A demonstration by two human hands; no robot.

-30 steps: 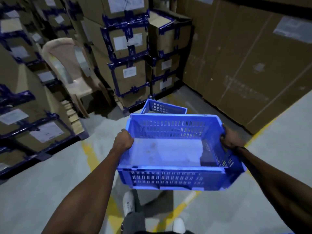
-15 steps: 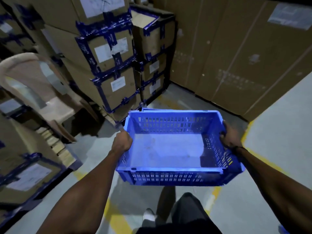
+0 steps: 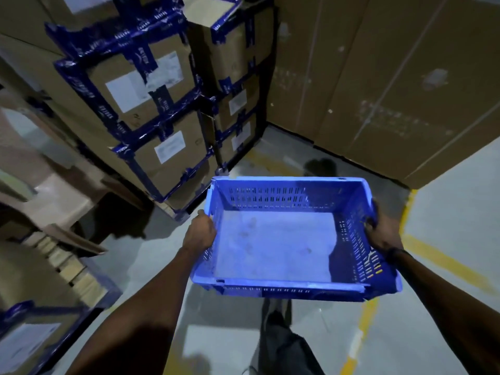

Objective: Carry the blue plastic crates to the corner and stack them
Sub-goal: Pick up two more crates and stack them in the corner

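Observation:
I carry an empty blue plastic crate (image 3: 276,244) with slotted walls in front of me, above the floor. My left hand (image 3: 199,234) grips its left rim. My right hand (image 3: 382,234) grips the right rim, fingers curled over the edge. The crate hangs over the corner formed by the taped boxes and the tall cartons. A crate seen earlier on the floor in that corner is hidden behind the one I hold.
Stacked cardboard boxes (image 3: 151,98) with blue tape stand at left and ahead. Tall brown cartons (image 3: 378,85) wall off the right. A beige plastic chair (image 3: 40,185) stands at left. Yellow lines (image 3: 443,263) mark the grey floor. My leg (image 3: 284,345) shows below the crate.
I have walked closer to the corner with the crate. The boxes and cartons loom larger, and the crate on the floor has vanished behind the one I carry.

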